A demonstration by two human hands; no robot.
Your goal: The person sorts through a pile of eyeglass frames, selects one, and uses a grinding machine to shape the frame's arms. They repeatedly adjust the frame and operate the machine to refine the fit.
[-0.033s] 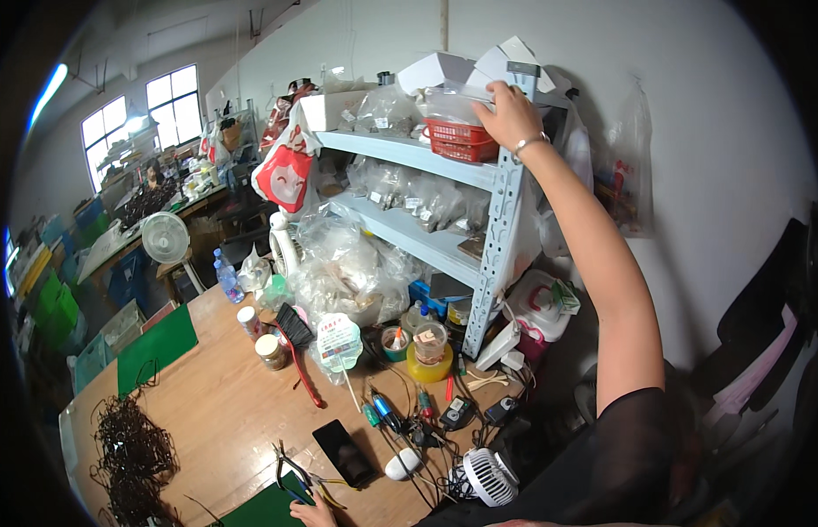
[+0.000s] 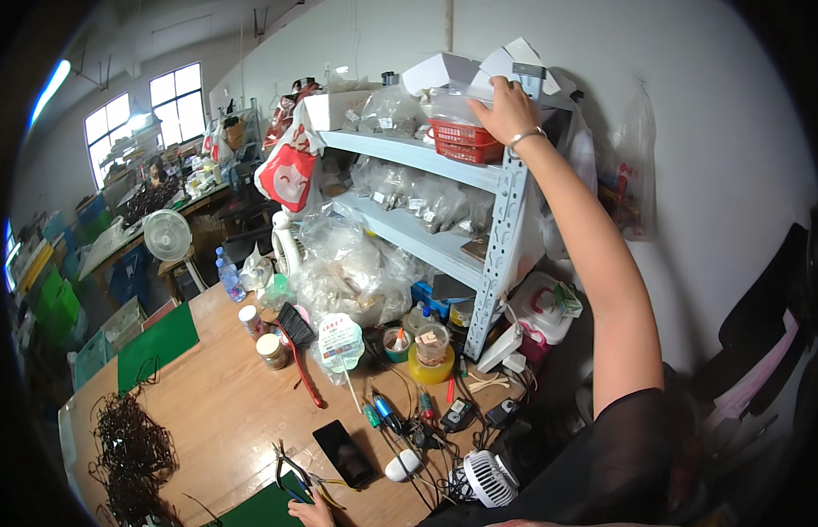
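Observation:
My right hand point(image 2: 507, 114) is raised to the top shelf at the rack's front corner. Its fingers are bent round a clear plastic bag point(image 2: 462, 104) lying over a red plastic basket point(image 2: 466, 142); the basket's contents are hard to make out. Low down at the picture's bottom edge, my left hand point(image 2: 314, 513) is closed about the blue handles of a pair of pliers point(image 2: 296, 479), with part of the hand cut off. Beneath the pliers lies a green mat point(image 2: 260, 509). Yellow-handled pliers point(image 2: 332, 482) lie beside them, close to a black phone point(image 2: 344, 452).
The pale blue metal rack point(image 2: 492, 255) holds several bagged parts. Along its foot stand a yellow tape roll point(image 2: 430, 369), jars, a brush point(image 2: 296, 329) and a large plastic bag point(image 2: 347, 272). Cables, a white mouse point(image 2: 403, 465) and a small fan point(image 2: 488, 479) crowd the right. Dark wiry pieces point(image 2: 132, 448) lie left.
The view has shifted very slightly. Both hands stay in the same places.

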